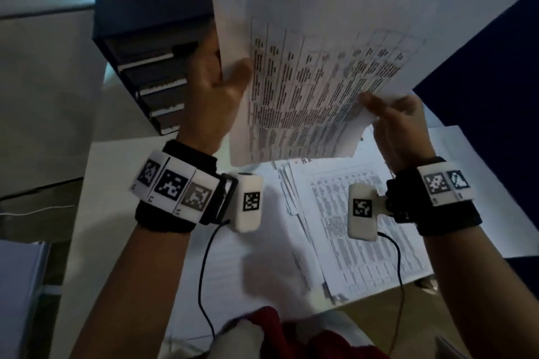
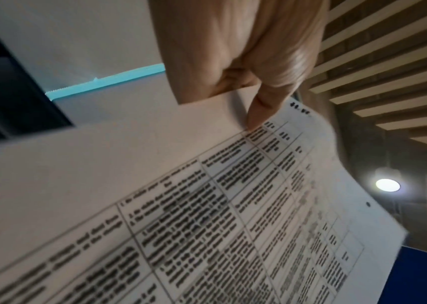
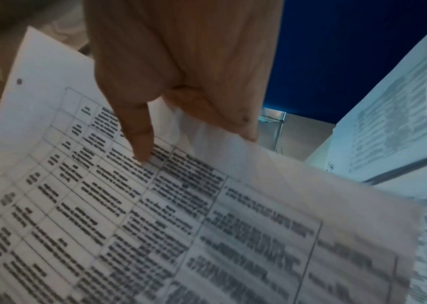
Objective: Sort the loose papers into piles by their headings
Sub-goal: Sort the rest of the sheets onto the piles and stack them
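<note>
Pinched by left hand (image 1: 214, 96) and right hand (image 1: 398, 122), papers (image 1: 320, 67), seemingly headed "H.R.", are held above the desk (image 1: 116, 213) pile (image 1: 364, 227).

Blue partition (image 1: 481, 61), slatted ceiling (image 2: 389, 61), lamp (image 2: 387, 185)

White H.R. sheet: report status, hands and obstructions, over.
Left hand and right hand both grip the white printed H.R. sheet, raised. H.R. paper pile lies below on the desk. Nothing in the way.
</note>
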The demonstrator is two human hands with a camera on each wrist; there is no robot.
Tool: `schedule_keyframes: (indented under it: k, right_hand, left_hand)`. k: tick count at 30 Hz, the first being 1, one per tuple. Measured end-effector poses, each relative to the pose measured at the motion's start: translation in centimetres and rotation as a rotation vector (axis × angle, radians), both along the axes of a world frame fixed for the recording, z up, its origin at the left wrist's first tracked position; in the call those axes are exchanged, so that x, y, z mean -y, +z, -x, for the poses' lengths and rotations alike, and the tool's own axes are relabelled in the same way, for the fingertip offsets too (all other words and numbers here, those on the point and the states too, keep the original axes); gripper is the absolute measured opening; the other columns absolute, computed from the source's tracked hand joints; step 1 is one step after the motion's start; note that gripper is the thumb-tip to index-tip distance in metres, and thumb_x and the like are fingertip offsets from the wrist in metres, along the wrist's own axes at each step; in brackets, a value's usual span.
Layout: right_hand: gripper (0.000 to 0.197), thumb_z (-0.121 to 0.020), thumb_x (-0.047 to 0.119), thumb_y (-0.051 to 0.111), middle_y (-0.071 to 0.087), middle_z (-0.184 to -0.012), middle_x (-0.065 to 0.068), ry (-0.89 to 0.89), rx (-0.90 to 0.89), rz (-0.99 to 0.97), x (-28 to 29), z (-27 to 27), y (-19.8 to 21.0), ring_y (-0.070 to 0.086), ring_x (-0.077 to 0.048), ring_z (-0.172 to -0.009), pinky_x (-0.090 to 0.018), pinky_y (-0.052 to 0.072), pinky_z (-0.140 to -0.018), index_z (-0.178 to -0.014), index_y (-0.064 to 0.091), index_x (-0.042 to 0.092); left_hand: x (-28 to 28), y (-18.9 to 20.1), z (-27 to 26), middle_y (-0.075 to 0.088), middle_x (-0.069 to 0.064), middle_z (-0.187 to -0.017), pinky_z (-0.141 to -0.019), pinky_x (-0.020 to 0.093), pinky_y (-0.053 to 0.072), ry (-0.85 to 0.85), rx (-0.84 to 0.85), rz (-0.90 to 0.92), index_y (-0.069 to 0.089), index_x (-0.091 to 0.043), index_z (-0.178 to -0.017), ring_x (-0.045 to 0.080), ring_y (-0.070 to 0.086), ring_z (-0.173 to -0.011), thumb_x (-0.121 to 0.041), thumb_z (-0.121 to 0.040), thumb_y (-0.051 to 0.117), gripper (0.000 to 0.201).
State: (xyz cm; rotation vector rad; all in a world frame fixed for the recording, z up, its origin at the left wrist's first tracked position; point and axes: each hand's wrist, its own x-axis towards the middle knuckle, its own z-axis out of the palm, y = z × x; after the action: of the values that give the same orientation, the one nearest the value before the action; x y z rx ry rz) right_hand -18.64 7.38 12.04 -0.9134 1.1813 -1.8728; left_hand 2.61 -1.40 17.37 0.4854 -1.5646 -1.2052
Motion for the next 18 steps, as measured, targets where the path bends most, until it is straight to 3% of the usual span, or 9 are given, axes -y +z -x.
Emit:
schedule_keyframes:
  k: [2, 5, 7, 9, 11, 13, 14, 16, 18]
  right_hand:
    - [0.032, -0.069, 0.002, 0.074, 0.071, -0.091, 0.008, -0.048, -0.039, 0.017, -0.9, 1.7, -0.2, 0.065, -0.011, -0.091, -0.025, 0.049, -0.083, -0.096, 0.062, 0.013]
    - [0.072, -0.064, 0.010, 0.079, 0.054, -0.124, -0.002, -0.056, -0.102, -0.005, -2.2, 4.1, -1.5, 0.051, -0.021, -0.118, -0.033, 0.045, -0.095, -0.122, 0.037, 0.010]
    - [0.086, -0.062, 0.006, 0.079, 0.048, -0.129, -0.005, -0.051, -0.110, -0.085, -2.6, 5.0, -2.5, 0.048, -0.021, -0.123, -0.029, 0.046, -0.093, -0.130, 0.026, 0.011]
    - [0.083, -0.060, -0.001, 0.073, 0.052, -0.121, -0.004, -0.003, -0.078, -0.187, -2.6, 5.6, -3.2, 0.054, -0.017, -0.114, -0.027, 0.049, -0.088, -0.127, 0.028, 0.017]
    - [0.085, -0.056, 0.006, 0.076, 0.058, -0.116, -0.006, 0.085, -0.052, -0.287, -2.6, 5.7, -4.2, 0.061, -0.020, -0.107, -0.035, 0.051, -0.090, -0.128, 0.032, 0.012]
    - [0.080, -0.059, 0.009, 0.075, 0.064, -0.110, -0.008, 0.098, -0.078, -0.380, -2.6, 5.7, -4.9, 0.065, -0.021, -0.100, -0.044, 0.049, -0.094, -0.129, 0.038, 0.001]
    - [0.068, -0.066, 0.004, 0.072, 0.066, -0.105, -0.006, 0.065, -0.103, -0.408, -2.5, 5.7, -5.2, 0.066, -0.020, -0.095, -0.046, 0.048, -0.095, -0.127, 0.043, -0.002]
    - [0.048, -0.074, -0.004, 0.063, 0.068, -0.095, -0.001, -0.007, -0.099, -0.375, -2.1, 5.8, -5.3, 0.066, -0.018, -0.089, -0.043, 0.051, -0.091, -0.120, 0.048, -0.002]
    - [0.041, -0.071, 0.003, 0.060, 0.070, -0.091, 0.006, -0.090, -0.076, -0.286, -1.9, 6.1, -4.8, 0.066, -0.014, -0.088, -0.033, 0.053, -0.083, -0.112, 0.052, 0.002]
  left_hand:
    - [-0.3, -1.2, 1.4, 0.069, -0.022, -0.089, -0.082, 0.022, 0.050, -0.008, 0.001, -0.081, 0.050, -0.023, -0.102, 0.000, 0.064, -0.091, -0.007, -0.080, 0.056, 0.029]
    - [-0.5, -3.7, 3.0, 0.071, -0.014, -0.087, -0.085, 0.031, 0.051, 0.006, -0.002, -0.221, 0.057, -0.019, -0.099, 0.009, 0.064, -0.091, 0.000, -0.075, 0.052, 0.031]
    - [-0.6, -5.9, 3.7, 0.071, -0.014, -0.082, -0.081, 0.028, 0.053, 0.030, 0.063, -0.298, 0.059, -0.017, -0.095, 0.008, 0.066, -0.085, -0.001, -0.071, 0.053, 0.029]
    - [-0.9, -8.2, 4.3, 0.071, -0.016, -0.074, -0.072, 0.020, 0.053, 0.065, 0.145, -0.398, 0.060, -0.016, -0.091, 0.001, 0.066, -0.075, -0.005, -0.067, 0.057, 0.026]
    - [-1.1, -10.2, 4.7, 0.070, -0.016, -0.071, -0.071, 0.020, 0.052, 0.097, 0.229, -0.489, 0.063, -0.010, -0.096, -0.001, 0.065, -0.071, -0.001, -0.070, 0.067, 0.028]
    - [-1.5, -11.2, 5.3, 0.070, -0.006, -0.086, -0.077, 0.024, 0.051, 0.107, 0.306, -0.526, 0.060, -0.003, -0.110, 0.002, 0.063, -0.076, 0.005, -0.079, 0.065, 0.032]
    - [-1.7, -11.3, 5.6, 0.067, 0.000, -0.093, -0.079, 0.025, 0.051, 0.113, 0.322, -0.524, 0.059, -0.004, -0.113, 0.004, 0.063, -0.080, 0.004, -0.082, 0.062, 0.033]
    - [-2.1, -10.8, 6.3, 0.066, 0.000, -0.096, -0.078, 0.024, 0.050, 0.145, 0.288, -0.503, 0.060, -0.009, -0.111, 0.005, 0.063, -0.082, 0.001, -0.083, 0.061, 0.030]
    - [-2.3, -9.6, 7.0, 0.066, -0.004, -0.093, -0.074, 0.021, 0.051, 0.186, 0.198, -0.486, 0.060, -0.016, -0.103, 0.003, 0.065, -0.080, -0.002, -0.083, 0.063, 0.024]
